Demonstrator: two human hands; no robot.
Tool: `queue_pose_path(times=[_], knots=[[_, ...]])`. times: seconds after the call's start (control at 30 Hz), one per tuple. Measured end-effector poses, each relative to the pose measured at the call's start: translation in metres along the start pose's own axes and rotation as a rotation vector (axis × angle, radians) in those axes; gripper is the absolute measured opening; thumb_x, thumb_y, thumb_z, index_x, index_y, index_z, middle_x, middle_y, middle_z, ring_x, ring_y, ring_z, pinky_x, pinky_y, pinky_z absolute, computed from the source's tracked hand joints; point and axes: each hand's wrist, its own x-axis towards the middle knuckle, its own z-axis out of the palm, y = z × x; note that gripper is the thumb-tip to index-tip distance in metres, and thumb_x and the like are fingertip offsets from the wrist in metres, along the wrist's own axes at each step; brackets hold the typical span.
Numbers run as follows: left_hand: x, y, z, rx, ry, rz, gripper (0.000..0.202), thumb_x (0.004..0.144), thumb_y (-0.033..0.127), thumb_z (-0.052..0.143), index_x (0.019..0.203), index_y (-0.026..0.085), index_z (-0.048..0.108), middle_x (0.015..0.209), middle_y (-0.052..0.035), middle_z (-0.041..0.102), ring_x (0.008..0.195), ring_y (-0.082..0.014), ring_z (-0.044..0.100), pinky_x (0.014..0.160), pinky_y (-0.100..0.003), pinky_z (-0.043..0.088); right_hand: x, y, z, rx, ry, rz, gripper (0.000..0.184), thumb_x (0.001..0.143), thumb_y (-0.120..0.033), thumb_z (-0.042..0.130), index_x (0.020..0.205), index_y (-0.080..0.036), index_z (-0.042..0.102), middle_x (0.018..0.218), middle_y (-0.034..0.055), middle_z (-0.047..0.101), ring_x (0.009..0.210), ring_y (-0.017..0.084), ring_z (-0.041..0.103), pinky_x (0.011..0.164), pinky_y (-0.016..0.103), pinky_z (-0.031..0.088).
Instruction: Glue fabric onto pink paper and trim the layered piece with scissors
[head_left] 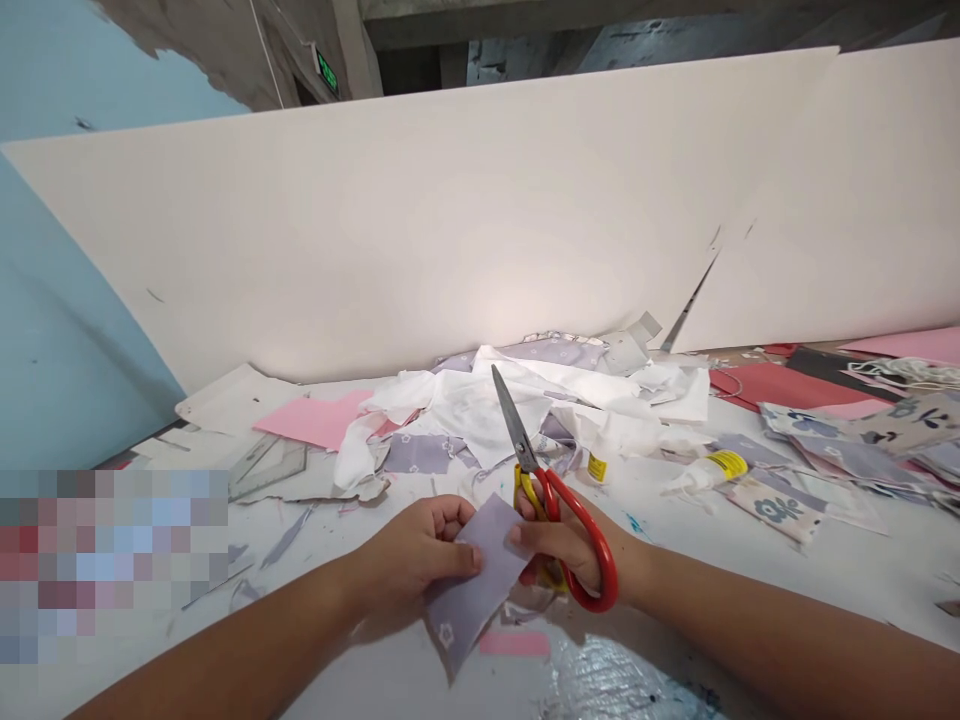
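a white board (375, 230) leans along the far side of the work table (697, 585), with a blue wall (67, 280) at upper left. the back of the table is crowded: white fabric scraps (480, 420) heaped at centre, pink paper (311, 420) to their left, floral fabric pieces (776, 510) and a glue bottle (709, 470) to their right. open room lies at lower centre, so both forearms work clear of the heap. the left hand (416, 550) pinches a lilac fabric piece (469, 585) between thumb and fingers, steadying it above the table, lower corner hanging down. the right hand (570, 545) grips the scissors (544, 500) by their red and yellow handles, blades closed and pointing toward the heap, not biting the cloth.
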Motion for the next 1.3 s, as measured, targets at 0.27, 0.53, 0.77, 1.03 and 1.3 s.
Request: queue_pose_path(times=[0.27, 0.53, 0.77, 1.03, 1.3], knots=[[-0.001, 0.000, 0.000, 0.040, 0.132, 0.134, 0.021, 0.064, 0.025, 0.067, 0.075, 0.015, 0.052, 0.066, -0.0006, 0.061, 0.053, -0.0107, 0.055, 0.049, -0.021, 0.041, 0.003, -0.007, 0.001, -0.098, 0.363, -0.097, 0.023, 0.066, -0.022, 0.058, 0.065, -0.020, 0.035, 0.060, -0.0035, 0.056, 0.058, 0.014, 0.059, 0.059, 0.030, 0.048], [-0.003, -0.003, 0.008, -0.015, 0.119, 0.127, 0.017, 0.067, 0.019, 0.063, 0.079, 0.014, 0.052, 0.070, -0.0026, 0.061, 0.055, -0.0114, 0.056, 0.049, -0.021, 0.041, 0.004, -0.001, 0.002, -0.085, 0.382, -0.157, 0.028, 0.063, -0.026, 0.064, 0.065, -0.020, 0.037, 0.064, -0.0031, 0.057, 0.059, 0.015, 0.059, 0.061, 0.032, 0.047], [0.002, -0.003, 0.003, 0.007, 0.248, 0.258, 0.017, 0.072, 0.026, 0.059, 0.084, 0.016, 0.053, 0.072, -0.0015, 0.059, 0.059, -0.0121, 0.056, 0.054, -0.023, 0.043, 0.002, 0.002, -0.001, -0.080, 0.336, -0.193, 0.028, 0.075, -0.043, 0.052, 0.068, -0.018, 0.042, 0.062, -0.0003, 0.056, 0.060, 0.014, 0.056, 0.062, 0.031, 0.046], [0.001, 0.002, 0.002, 0.043, 0.428, 0.339, 0.021, 0.074, 0.035, 0.055, 0.087, 0.019, 0.052, 0.069, 0.0011, 0.055, 0.061, -0.0123, 0.055, 0.056, -0.024, 0.044, -0.008, -0.006, -0.018, -0.400, 0.131, -0.300, 0.040, 0.075, -0.054, 0.046, 0.095, -0.021, 0.043, 0.082, 0.0016, 0.046, 0.076, 0.015, 0.047, 0.071, 0.033, 0.040], [-0.012, 0.039, -0.017, 0.304, 0.520, 0.379, 0.023, 0.069, 0.039, 0.056, 0.080, 0.018, 0.057, 0.065, 0.0013, 0.053, 0.052, -0.0096, 0.047, 0.044, -0.019, 0.037, -0.007, -0.007, -0.014, -0.443, 0.028, -0.344, 0.047, 0.077, -0.061, 0.034, 0.083, -0.016, 0.047, 0.065, -0.0008, 0.041, 0.058, 0.012, 0.039, 0.056, 0.029, 0.036]])
